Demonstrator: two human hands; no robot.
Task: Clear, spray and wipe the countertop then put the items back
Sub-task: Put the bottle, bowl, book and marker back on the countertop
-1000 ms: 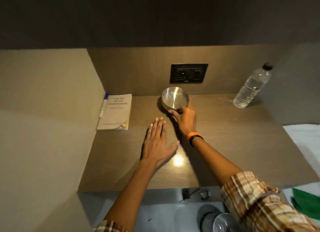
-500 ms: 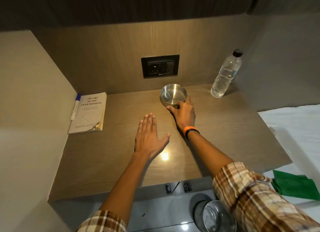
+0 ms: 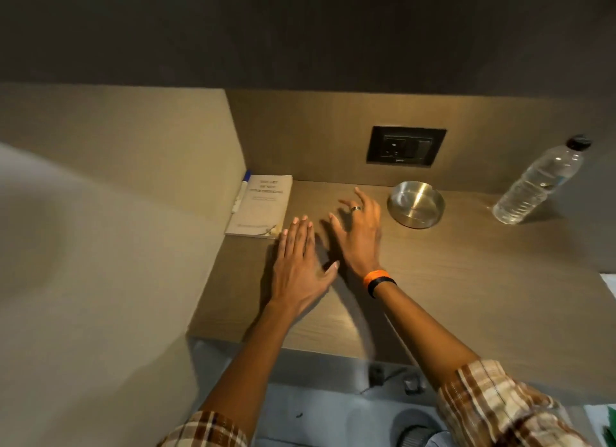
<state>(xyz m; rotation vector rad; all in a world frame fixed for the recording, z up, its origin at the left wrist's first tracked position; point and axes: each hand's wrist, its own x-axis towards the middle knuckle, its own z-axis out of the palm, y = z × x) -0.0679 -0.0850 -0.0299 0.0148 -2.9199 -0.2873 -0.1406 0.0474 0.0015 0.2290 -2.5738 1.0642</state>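
Wood-grain countertop point(image 3: 466, 280) fills the middle of the frame, and both hands are out over it. The left hand point(image 3: 298, 266) lies palm down, fingers straight and close together, thumb splayed toward the right; its fingertips sit just beside the lower corner of the book point(image 3: 261, 206). The right hand point(image 3: 358, 236) hangs a little above and to the right of it, fingers spread and loosely curled, gripping nothing, a ring showing on one finger and an orange-and-black wristband point(image 3: 378, 281) at the wrist. The two hands are close, thumb nearly meeting palm.

Right of the open hand, near but not touching, sits the steel bowl point(image 3: 416, 204), upright against the back wall. Above it on the wall is a black socket plate point(image 3: 405, 145). At the far right of the frame stands a clear water bottle point(image 3: 540, 181) with a dark cap, well apart from the bowl. At the upper left of the counter the book lies flat, a blue-capped marker point(image 3: 241, 191) wedged between it and the side wall. Plaid sleeves point(image 3: 493, 406) show at the bottom edge.
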